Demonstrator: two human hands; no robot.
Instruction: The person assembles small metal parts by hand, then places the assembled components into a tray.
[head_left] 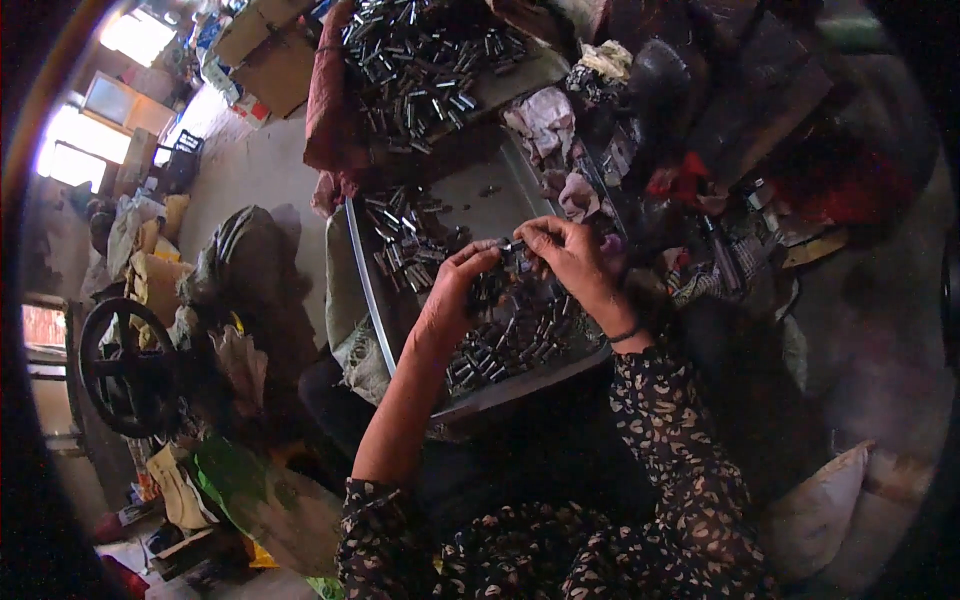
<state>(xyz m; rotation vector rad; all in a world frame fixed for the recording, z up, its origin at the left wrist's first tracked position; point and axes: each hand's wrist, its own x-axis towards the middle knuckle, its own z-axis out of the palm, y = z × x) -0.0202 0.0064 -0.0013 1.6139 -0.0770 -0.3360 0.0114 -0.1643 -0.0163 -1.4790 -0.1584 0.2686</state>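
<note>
A tray (500, 212) is being filled only in part, its floor being covered by loose metal pieces in a left heap (402, 245) and a near heap (510, 340). Beyond it, an upper heap (425, 70) is being bordered on the left by a red cloth (328, 100); if that cloth were being tugged, pieces could probably be dragged down into the tray and the heaps could be getting mixed. Over the tray, the left hand (468, 268) and the right hand (568, 250) are being brought together at the fingertips, each being closed in a pinch. A pale rag (542, 120) is being left past the tray's right edge, where a stray piece could be getting lost in its folds. Smallest of all, one piece (510, 246) is being gripped between the fingertips of both hands, above the tray; its exact shape is being hidden by the fingers. Because so little of it is being grasped, it could be slipping out if the pinch were being loosened or oily, and among so many similar pieces it could hardly be being told apart.
</note>
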